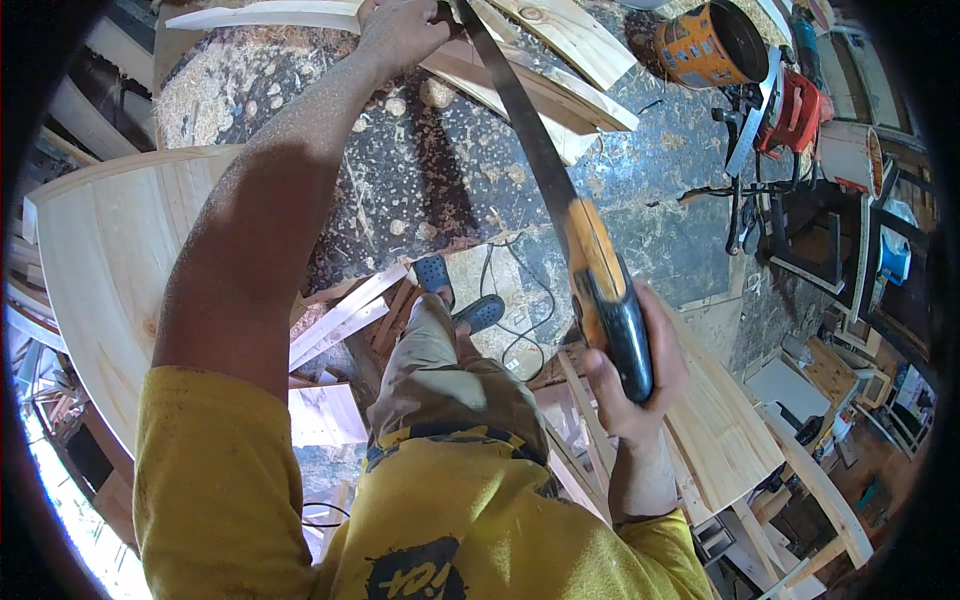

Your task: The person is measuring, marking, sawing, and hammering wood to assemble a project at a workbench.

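My right hand (640, 375) is wrapped round the black end of a handsaw's handle (603, 285), which is pale wood toward the blade. The long dark saw blade (525, 115) runs up and away to the top edge of the view. At the far end, beside the blade, is my left hand (405, 32), its fingers curled; what they grip is hidden at the picture's edge. A pale curved wood strip (265, 14) reaches up to that hand from the left. Just right of the blade lie several pale boards (560, 85) on the dark, speckled bench (400, 190).
A wide pale wood panel (120, 240) stands at the left, another panel (725, 430) at the right. An orange bucket (700, 45) and a red power tool (795, 110) sit at the far right. A cable (550, 310) loops on the floor near my feet. Sawdust covers the bench's far left.
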The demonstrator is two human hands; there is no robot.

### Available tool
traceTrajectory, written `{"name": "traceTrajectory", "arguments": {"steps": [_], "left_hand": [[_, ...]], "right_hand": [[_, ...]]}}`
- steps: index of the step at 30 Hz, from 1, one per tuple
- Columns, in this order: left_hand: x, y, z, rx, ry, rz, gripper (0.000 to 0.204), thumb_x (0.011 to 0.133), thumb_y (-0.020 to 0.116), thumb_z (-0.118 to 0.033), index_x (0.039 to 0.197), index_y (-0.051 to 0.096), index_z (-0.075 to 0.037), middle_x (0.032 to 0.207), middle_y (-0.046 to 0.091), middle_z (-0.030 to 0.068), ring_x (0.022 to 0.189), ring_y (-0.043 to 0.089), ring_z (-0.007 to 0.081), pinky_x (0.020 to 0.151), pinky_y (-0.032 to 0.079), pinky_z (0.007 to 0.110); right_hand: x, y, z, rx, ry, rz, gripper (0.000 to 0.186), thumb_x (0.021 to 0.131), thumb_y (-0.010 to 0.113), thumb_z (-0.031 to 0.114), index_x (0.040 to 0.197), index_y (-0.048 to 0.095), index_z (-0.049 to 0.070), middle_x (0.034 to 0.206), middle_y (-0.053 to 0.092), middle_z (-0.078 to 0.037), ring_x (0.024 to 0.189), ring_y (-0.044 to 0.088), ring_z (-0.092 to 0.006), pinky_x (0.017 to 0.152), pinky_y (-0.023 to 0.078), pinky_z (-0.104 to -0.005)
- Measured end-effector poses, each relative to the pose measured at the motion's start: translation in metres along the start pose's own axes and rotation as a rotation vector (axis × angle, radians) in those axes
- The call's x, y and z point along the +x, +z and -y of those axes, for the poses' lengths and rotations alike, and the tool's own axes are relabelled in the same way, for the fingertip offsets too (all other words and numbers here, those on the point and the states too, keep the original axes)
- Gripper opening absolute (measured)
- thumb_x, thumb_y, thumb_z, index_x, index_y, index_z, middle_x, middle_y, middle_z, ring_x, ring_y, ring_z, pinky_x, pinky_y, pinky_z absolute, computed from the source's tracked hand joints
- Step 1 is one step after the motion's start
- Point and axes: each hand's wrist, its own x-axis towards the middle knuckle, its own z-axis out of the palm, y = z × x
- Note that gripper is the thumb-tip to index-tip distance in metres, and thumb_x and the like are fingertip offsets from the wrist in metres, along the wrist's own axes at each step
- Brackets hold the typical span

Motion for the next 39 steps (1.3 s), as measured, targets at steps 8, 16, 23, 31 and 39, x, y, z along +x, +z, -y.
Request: {"name": "traceTrajectory", "arguments": {"steps": [8,16,23,31,39], "left_hand": [[-0.001,-0.004,-0.004,-0.058,-0.059,-0.036,0.031,0.075,0.061,-0.041,0.085,0.074,-0.014,0.086,0.069,0.0154,0.092,0.062,0.0340,0.088,0.042,0.048],[0.003,-0.009,-0.010,0.001,-0.088,0.053,0.032,0.077,0.061,-0.043,0.085,0.074,-0.015,0.085,0.070,0.0151,0.093,0.064,0.0350,0.085,0.043,0.047],[0.003,-0.004,-0.001,-0.040,-0.063,0.055,0.034,0.079,0.064,-0.044,0.083,0.074,-0.012,0.083,0.070,0.0164,0.089,0.066,0.0348,0.083,0.045,0.045],[0.004,0.011,0.019,0.064,0.025,0.100,0.035,0.084,0.051,-0.041,0.097,0.070,-0.014,0.091,0.067,0.0093,0.105,0.057,0.0285,0.096,0.029,0.047],[-0.002,-0.003,0.002,0.007,0.024,0.082,0.036,0.081,0.054,-0.040,0.096,0.074,-0.015,0.092,0.069,0.0122,0.101,0.060,0.0285,0.100,0.028,0.047]], "right_hand": [[-0.027,-0.013,0.006,-0.029,0.008,0.006,0.060,0.079,0.072,0.012,0.131,0.052,-0.009,0.096,0.069,-0.016,0.077,0.068,-0.0162,0.073,0.053,-0.0290],[0.003,0.007,0.004,0.006,0.200,-0.008,0.063,0.079,0.072,0.025,0.130,0.054,-0.008,0.116,0.064,-0.019,0.105,0.062,-0.0252,0.095,0.047,-0.0362],[0.003,0.008,-0.005,-0.018,-0.036,-0.011,0.060,0.077,0.071,0.005,0.133,0.051,-0.007,0.105,0.067,-0.021,0.088,0.069,-0.0206,0.079,0.053,-0.0303],[-0.017,-0.006,0.000,0.042,0.014,0.018,0.061,0.075,0.070,0.005,0.131,0.052,-0.007,0.095,0.069,-0.020,0.078,0.072,-0.0262,0.071,0.055,-0.0305],[0.008,0.015,-0.015,0.112,0.069,0.045,0.060,0.077,0.068,0.003,0.133,0.050,-0.005,0.097,0.069,-0.021,0.082,0.073,-0.0260,0.073,0.055,-0.0321]]}}
